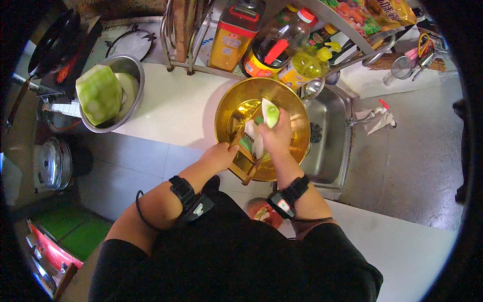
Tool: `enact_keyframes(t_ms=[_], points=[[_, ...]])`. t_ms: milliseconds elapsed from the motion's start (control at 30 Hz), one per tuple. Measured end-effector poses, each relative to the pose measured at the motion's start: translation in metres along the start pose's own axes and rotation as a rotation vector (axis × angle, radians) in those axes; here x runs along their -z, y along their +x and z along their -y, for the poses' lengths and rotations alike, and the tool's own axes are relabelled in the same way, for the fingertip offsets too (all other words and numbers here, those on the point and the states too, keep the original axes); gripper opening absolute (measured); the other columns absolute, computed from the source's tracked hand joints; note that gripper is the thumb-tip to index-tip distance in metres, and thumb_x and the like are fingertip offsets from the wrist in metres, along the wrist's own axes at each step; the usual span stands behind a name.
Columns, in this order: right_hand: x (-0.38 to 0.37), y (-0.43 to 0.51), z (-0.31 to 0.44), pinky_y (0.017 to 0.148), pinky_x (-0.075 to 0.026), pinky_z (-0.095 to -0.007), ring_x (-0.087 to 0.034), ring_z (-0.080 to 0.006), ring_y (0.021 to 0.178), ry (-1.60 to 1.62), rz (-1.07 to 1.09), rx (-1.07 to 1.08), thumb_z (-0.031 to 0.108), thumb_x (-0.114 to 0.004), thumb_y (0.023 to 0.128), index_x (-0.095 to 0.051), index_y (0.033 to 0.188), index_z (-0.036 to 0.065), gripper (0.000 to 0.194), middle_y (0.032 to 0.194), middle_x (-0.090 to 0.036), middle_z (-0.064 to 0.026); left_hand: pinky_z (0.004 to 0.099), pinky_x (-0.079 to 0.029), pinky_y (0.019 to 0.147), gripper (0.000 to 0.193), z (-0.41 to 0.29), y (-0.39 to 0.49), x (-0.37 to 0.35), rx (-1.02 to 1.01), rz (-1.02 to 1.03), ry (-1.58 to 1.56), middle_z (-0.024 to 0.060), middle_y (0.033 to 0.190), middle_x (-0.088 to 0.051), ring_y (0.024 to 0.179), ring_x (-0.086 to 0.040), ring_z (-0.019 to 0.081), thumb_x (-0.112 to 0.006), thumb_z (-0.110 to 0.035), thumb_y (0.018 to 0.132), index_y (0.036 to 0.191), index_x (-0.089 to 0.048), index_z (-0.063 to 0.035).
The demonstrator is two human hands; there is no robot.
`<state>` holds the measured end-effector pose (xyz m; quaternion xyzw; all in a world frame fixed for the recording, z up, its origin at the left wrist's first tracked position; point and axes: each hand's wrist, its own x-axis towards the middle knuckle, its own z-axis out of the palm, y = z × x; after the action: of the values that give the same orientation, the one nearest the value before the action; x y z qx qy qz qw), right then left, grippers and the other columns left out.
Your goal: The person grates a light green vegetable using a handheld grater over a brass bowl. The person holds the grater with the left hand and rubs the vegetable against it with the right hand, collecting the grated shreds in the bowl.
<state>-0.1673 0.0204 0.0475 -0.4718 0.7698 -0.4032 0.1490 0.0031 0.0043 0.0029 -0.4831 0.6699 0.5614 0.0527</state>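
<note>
My right hand grips a piece of pale green melon or gourd over a wooden-framed grater. The grater leans inside a large gold-coloured metal basin, with its lower end over the near rim. My left hand holds the wooden frame at its left side. White flesh lies along the grater's face beneath my right hand; my fingers partly hide it. At the left, a steel bowl holds large peeled pieces of the pale green melon or gourd.
Behind the basin stand an oil jug, a large bottle of dark liquid and a yellow pump bottle. A steel sink adjoins the basin on the right. A dark wok is at the far left, and a red container is near my body.
</note>
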Motion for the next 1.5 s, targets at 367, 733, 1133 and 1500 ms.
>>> enact_keyframes(t_ms=[367,733,1133,1500], points=[[-0.010,0.061,-0.014,0.073,-0.044,-0.0440,-0.055,-0.0396,0.081,0.044,0.002,0.018,0.020,-0.069,0.059,-0.051,0.085,-0.003,0.039,0.084,-0.057,-0.0224,0.0378,-0.051,0.059,0.052,0.008,0.003,-0.008,-0.027,-0.079,0.052,0.0204,0.073,-0.061,0.059,-0.062,0.0275,-0.038,-0.045,0.088,0.090,-0.055,0.0044],[-0.029,0.055,-0.020,0.075,-0.043,-0.0448,-0.053,-0.0408,0.086,-0.270,-0.167,0.064,0.018,-0.066,0.059,-0.052,0.091,-0.001,0.040,0.089,-0.056,-0.0240,0.0372,-0.051,0.059,0.051,0.004,0.001,-0.006,0.025,-0.041,-0.002,0.0191,0.072,-0.061,0.058,-0.062,0.0266,-0.039,-0.046,0.088,0.091,-0.054,0.0025],[-0.010,-0.002,-0.010,0.072,-0.045,-0.0418,-0.056,-0.0386,0.080,0.019,0.077,0.082,0.018,-0.068,0.058,-0.054,0.087,0.000,0.036,0.085,-0.058,-0.0207,0.0374,-0.051,0.061,0.051,0.010,0.005,-0.007,0.021,0.004,-0.040,0.0207,0.075,-0.061,0.059,-0.062,0.0277,-0.040,-0.044,0.087,0.091,-0.055,0.0039],[-0.011,0.047,-0.009,0.077,-0.044,-0.0440,-0.055,-0.0381,0.085,0.037,0.067,0.012,0.021,-0.067,0.059,-0.053,0.092,-0.001,0.042,0.087,-0.057,-0.0213,0.0384,-0.050,0.062,0.052,0.003,-0.003,-0.003,0.020,-0.015,-0.012,0.0213,0.074,-0.061,0.061,-0.063,0.0281,-0.039,-0.045,0.087,0.091,-0.054,0.0049]])
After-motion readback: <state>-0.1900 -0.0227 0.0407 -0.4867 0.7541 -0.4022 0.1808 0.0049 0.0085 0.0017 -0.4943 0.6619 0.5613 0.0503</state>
